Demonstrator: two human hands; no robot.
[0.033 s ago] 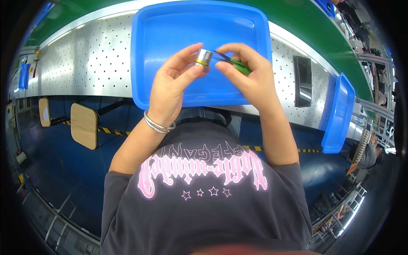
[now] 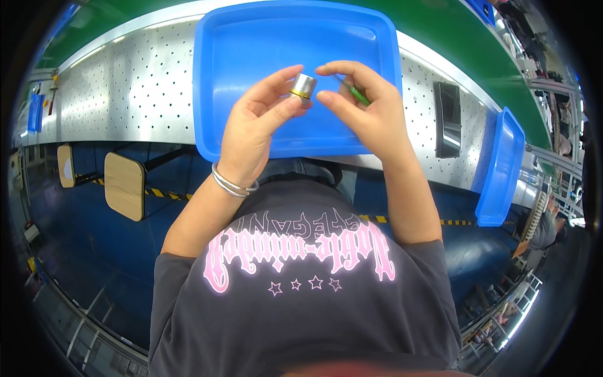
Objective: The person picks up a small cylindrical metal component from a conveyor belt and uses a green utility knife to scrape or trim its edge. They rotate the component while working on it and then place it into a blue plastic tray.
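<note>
Hands meet above a blue tray [image 2: 251, 81] that rests on a perforated metal worktop [image 2: 125, 81]. The left hand [image 2: 254, 129] holds a small metal cylinder [image 2: 303, 86] with a brass-coloured band at its lower edge; the thumb and forefinger are closed on its sides, and the remaining fingers curl loosely below it. The cylinder sits over the middle of the tray, raised clear of the tray floor and tilted slightly to the right.

The right hand [image 2: 370, 110] is just beside the cylinder, with its forefinger and thumb arched toward the top end of the part. Its fingers are closed around a thin green tool [image 2: 358, 94], which runs along the inside of the hand; only a short length of the tool shows. Whether the tool tip touches the cylinder cannot be determined.

A set of silver bangles [image 2: 229, 183] circles the left wrist. A second blue tray [image 2: 499, 169] stands on edge at the right end of the worktop, next to a dark rectangular slot [image 2: 447, 119] in the metal surface. A wooden stool [image 2: 124, 185] stands on the blue floor [image 2: 75, 251] below, to the left.
</note>
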